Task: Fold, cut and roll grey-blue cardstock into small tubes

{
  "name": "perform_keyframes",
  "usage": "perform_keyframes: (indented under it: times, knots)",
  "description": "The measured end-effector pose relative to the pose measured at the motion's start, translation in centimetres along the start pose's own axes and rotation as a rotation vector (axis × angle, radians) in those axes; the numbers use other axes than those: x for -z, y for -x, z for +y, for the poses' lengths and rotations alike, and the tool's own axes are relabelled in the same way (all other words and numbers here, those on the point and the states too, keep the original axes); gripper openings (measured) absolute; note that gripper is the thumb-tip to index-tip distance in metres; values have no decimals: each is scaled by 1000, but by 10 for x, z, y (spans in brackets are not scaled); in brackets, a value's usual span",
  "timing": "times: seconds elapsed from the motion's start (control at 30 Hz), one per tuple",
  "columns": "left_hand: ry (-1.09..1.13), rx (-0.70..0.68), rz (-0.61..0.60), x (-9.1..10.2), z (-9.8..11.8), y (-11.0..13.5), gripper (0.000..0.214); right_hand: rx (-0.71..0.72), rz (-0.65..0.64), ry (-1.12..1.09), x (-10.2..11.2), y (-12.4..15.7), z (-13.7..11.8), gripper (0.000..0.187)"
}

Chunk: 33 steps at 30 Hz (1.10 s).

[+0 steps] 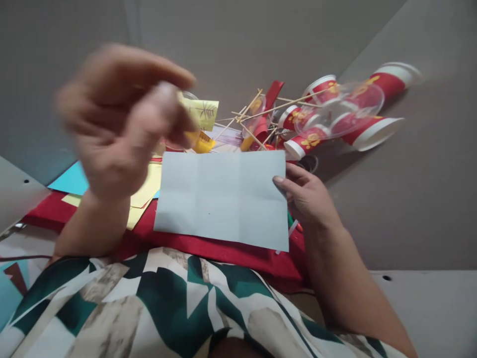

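My right hand (305, 196) grips the right edge of a pale blue creased sheet of paper (223, 196) and holds it flat in front of me. My left hand (119, 119) is raised above the sheet's left side and is blurred by motion. Its fingers are curled together, thumb against fingertips. Whether it pinches the yellow printed paper (203, 112) behind it I cannot make out. Under the sheet lie red paper (208, 248) and yellow sheets (147, 189).
Several red and white paper cups (368, 132) lie on their sides at the back right, with clear plastic cups (357, 102) and thin wooden sticks (257, 119) among them. A cyan sheet (70, 180) lies at the left. My patterned green and white clothing (167, 308) fills the bottom.
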<state>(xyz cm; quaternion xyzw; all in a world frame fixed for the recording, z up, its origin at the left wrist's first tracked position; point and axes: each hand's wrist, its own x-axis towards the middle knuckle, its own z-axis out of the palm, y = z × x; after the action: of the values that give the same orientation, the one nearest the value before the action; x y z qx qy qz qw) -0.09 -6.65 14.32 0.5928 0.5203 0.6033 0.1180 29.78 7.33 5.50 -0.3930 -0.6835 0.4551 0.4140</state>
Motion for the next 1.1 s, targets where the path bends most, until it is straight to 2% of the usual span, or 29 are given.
perform_keyframes:
  times: [0.07, 0.1, 0.23, 0.33, 0.4, 0.47, 0.63, 0.73, 0.77, 0.83, 0.9, 1.1]
  knots:
    - [109, -118, -131, -20, 5, -19, 18, 57, -23, 38, 2, 0, -13, 56]
    - [103, -94, -218, -29, 5, -28, 14, 81, -39, 63, 2, 0, -19, 58]
    - [-2, 116, -403, -50, -6, -56, 22, 116, -104, 121, -3, -1, -35, 62]
    - [2, 284, -616, -54, -17, -68, 22, 124, -106, 57, -9, -4, -35, 63]
    - [44, 385, -699, -55, -24, -73, 19, 120, -104, 9, -10, -7, -30, 61]
    - [96, 442, -664, -55, -29, -75, 16, 92, -95, -44, -6, -11, -23, 60]
    - [272, 418, -271, -58, -34, -76, 10, 170, 99, -161, 11, -20, -10, 82]
    - [343, 427, -153, -60, -34, -71, 13, 152, 104, -214, 11, -22, -8, 94]
    - [359, 439, -138, -61, -34, -68, 16, 136, 104, -222, 9, -22, -8, 90]
    - [390, 471, -142, -63, -34, -60, 19, 105, 112, -227, 3, -20, -8, 66]
    - [418, 503, -189, -65, -36, -52, 22, 42, 105, -255, -3, -18, -8, 47]
    - [501, 608, -372, -63, -57, -35, 29, -200, 39, -446, -6, -17, -13, 43]
